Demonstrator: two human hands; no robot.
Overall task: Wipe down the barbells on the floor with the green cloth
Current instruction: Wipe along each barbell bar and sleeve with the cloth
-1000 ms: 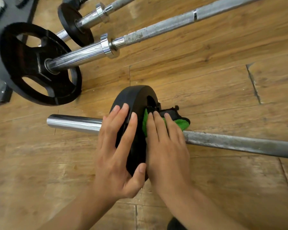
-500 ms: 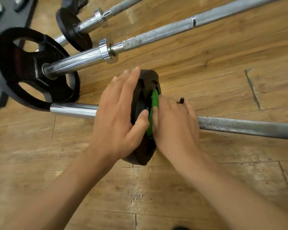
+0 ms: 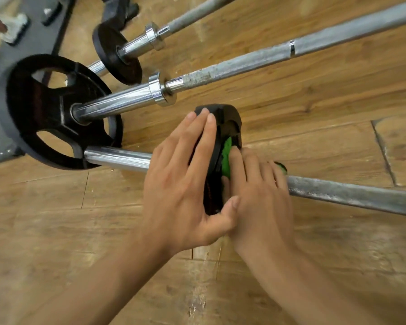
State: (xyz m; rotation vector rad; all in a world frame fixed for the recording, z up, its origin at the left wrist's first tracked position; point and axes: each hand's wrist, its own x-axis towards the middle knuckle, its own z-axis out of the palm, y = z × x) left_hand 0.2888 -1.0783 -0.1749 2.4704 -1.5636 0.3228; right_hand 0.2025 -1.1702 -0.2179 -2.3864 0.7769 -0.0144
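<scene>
Green cloth sits pressed between the right hand and the right face of the small black plate, which stands upright on the nearest barbell on the wooden floor. That hand's fingers lie almost straight, flattening the cloth against the plate rather than curling round it. On the plate's opposite face the left hand rests released, fingers straight up to the rim, thumb crossing the near edge.

Worn wood-plank floor (scuffed pale near the bottom edge); a grey mat covers the top-left corner.
</scene>
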